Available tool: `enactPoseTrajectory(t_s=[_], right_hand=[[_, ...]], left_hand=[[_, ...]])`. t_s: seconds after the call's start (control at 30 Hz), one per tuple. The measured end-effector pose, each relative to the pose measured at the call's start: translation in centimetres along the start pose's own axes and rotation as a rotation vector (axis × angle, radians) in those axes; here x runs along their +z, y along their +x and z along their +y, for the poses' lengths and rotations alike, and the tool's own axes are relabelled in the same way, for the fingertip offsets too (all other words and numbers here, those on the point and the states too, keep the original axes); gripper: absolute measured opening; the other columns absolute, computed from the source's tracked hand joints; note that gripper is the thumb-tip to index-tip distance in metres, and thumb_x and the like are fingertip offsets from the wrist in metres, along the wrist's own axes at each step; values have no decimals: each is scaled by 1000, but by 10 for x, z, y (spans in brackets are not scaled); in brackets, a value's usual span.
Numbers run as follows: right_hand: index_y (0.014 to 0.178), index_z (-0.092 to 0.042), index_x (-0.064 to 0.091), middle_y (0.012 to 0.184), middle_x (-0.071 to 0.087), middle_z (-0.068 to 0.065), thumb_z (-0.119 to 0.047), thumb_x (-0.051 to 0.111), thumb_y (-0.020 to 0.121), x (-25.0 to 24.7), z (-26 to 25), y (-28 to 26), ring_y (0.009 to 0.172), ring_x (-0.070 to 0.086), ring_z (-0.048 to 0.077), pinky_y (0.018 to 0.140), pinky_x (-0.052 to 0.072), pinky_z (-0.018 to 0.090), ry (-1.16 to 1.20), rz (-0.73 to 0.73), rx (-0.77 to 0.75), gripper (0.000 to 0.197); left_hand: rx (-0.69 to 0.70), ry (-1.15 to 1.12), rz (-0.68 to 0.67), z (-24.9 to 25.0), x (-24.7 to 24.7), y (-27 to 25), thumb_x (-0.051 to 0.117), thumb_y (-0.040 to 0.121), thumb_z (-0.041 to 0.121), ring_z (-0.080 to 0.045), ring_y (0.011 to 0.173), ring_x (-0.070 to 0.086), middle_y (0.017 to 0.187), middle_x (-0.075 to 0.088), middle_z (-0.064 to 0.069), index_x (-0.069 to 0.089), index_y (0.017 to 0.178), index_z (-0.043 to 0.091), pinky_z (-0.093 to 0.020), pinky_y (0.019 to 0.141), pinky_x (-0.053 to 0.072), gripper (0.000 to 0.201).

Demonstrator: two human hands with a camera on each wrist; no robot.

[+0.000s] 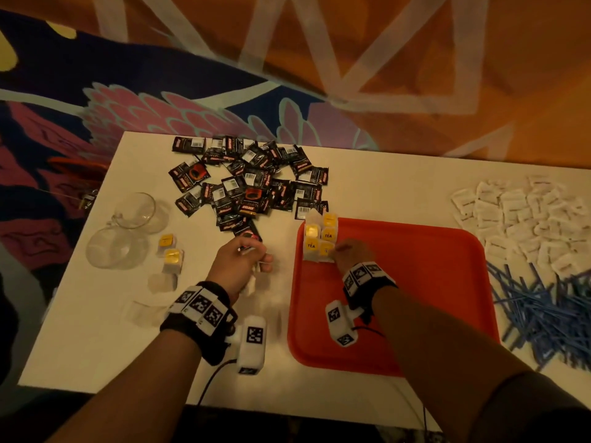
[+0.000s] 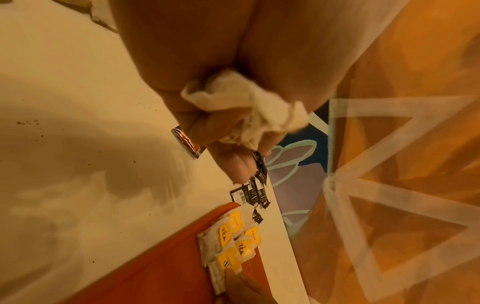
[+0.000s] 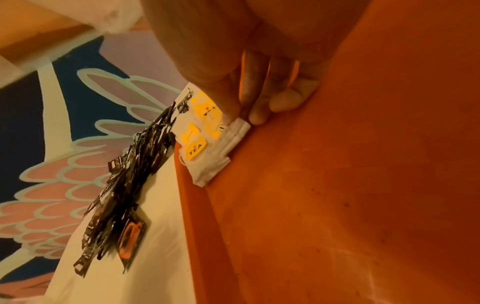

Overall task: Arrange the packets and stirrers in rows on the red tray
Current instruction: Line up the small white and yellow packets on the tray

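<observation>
dim, warm orange-yellow light throughout; colours shifted amber in all three views. source not seen. head view: white table (image 1: pixel 367 187) the brightest area, white packets (image 1: pixel 524 215) washed out, print unreadable; glare on a yellow tea tag (image 1: pixel 311 231). left hand (image 1: pixel 243 260) smeared by motion blur. straight table edges bowed toward the frame borders by the wide lens. left wrist view: soft broad shadow across the table (image 2: pixel 91 164), palm close and out of focus. right wrist view: red tray (image 3: pixel 363 185) grainy, fingers (image 3: pixel 259 115) soft, top left corner blurred.
</observation>
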State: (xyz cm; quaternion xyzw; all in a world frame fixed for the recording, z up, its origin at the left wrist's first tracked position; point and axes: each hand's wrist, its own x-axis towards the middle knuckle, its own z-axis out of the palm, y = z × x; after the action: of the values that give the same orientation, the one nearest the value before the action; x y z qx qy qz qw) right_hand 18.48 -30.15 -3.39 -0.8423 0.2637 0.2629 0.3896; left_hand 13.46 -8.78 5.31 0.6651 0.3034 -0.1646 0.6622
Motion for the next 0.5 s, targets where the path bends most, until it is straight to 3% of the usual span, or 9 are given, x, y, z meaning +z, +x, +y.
enactPoseTrajectory(t_s=[0.1,0.2,0.33,0.4,0.5], right_hand=[[103,-22,67,101,59,-6,-21,68,90,0,0,3,70,49,1,49,34,15,-3,17,12,14],[94,-24,62,98,60,-5,-21,71,87,-2,1,2,69,49,3,48,34,17,15,45,49,12],[97,-23,62,101,62,-2,-21,71,85,-10,2,-2,71,51,6,49,35,19,45,58,61,15],[93,-24,60,98,61,-3,-24,71,86,-19,-2,-10,78,55,10,54,41,22,41,39,38,13],[84,-24,59,93,64,-4,-23,69,87,-30,-15,-25,89,62,15,73,53,27,-4,-26,-149,10]], left_hand=[[-13,1,-6,1,3,2,55,98,-1,-22,70,61,101,60,-27,56,100,2,-14,40,42,5],[-6,-4,-17,1,7,3,54,98,-1,-23,71,61,101,60,-27,56,100,2,-14,41,42,5],[-42,-18,-35,4,12,2,54,100,5,-22,68,61,90,63,-20,55,99,3,-15,40,41,3],[-85,-58,-62,7,16,2,54,101,15,-20,63,59,82,62,-13,55,98,7,-17,37,38,9],[-135,-81,-108,12,23,2,49,103,31,-14,54,56,72,62,-4,58,91,12,-18,38,32,24]])
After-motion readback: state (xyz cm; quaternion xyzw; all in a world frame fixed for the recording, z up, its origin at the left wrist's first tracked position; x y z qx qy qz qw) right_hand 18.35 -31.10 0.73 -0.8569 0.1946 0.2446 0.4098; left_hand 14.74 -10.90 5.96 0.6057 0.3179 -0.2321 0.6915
